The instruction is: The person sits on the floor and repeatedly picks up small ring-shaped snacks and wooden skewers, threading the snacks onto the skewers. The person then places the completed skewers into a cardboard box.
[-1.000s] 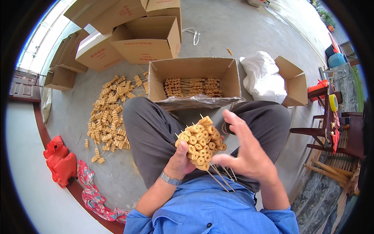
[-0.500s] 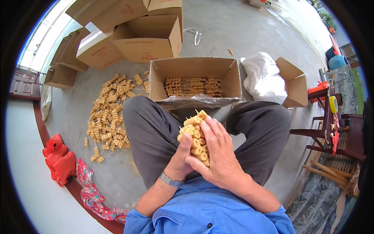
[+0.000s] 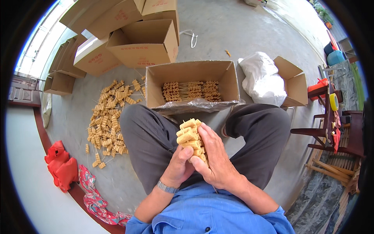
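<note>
Between my two hands is a bundle of skewered tan rolls (image 3: 190, 136), short hollow pieces threaded on thin sticks, held above my lap. My left hand (image 3: 180, 163) grips its lower left side, thumb laid across the rolls. Along the right side press the fingers of my right hand (image 3: 215, 158), with its thumb near the bottom. Most of the sticks are hidden by the rolls and palms. Beyond my knees stands an open cardboard box (image 3: 192, 105), lined with clear plastic, holding rows of the same skewers (image 3: 191, 91). A loose heap of skewers (image 3: 107, 121) lies on the floor at left.
Several cardboard boxes (image 3: 142, 46) stand at the back left. A white plastic sack (image 3: 263, 80) and a smaller open box (image 3: 292, 84) are right of the lined box. Farther right is a dark wooden stool (image 3: 321, 117) with yellow tape (image 3: 334, 102). Red cloth (image 3: 62, 165) lies at left.
The bundle has turned in my hands, so the sides of its upper rolls show more than their ends. Both hands still hold it. The whole view has shifted slightly.
</note>
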`<state>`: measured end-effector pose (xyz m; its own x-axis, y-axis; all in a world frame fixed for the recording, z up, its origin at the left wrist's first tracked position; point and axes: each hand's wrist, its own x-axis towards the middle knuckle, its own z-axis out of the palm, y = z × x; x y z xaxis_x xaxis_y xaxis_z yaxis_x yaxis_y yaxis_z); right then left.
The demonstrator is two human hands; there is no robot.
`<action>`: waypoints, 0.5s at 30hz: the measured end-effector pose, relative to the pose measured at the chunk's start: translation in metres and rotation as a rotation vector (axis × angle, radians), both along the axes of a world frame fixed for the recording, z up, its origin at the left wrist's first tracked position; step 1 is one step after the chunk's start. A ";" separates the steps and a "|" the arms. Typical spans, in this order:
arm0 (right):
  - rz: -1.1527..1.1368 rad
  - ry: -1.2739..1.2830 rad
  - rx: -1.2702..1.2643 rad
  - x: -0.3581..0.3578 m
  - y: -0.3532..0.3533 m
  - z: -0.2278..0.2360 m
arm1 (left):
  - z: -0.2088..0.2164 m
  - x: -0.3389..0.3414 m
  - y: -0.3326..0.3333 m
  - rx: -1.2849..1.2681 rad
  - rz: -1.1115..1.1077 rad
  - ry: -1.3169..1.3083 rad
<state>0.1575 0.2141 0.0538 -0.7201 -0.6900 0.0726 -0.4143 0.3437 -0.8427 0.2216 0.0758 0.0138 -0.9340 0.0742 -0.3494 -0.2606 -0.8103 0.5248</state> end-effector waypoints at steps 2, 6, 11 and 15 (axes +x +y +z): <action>0.031 -0.039 -0.034 -0.005 0.004 0.005 | 0.004 -0.006 -0.005 -0.049 0.010 0.005; -0.036 -0.063 -0.049 -0.023 0.021 0.009 | 0.040 -0.038 -0.038 -0.218 0.120 0.049; -0.086 -0.120 0.106 -0.042 0.037 -0.021 | 0.088 -0.132 -0.080 -0.846 -0.077 0.190; 0.000 -0.126 0.176 -0.041 0.029 -0.043 | 0.051 -0.207 -0.081 -1.604 -0.277 0.415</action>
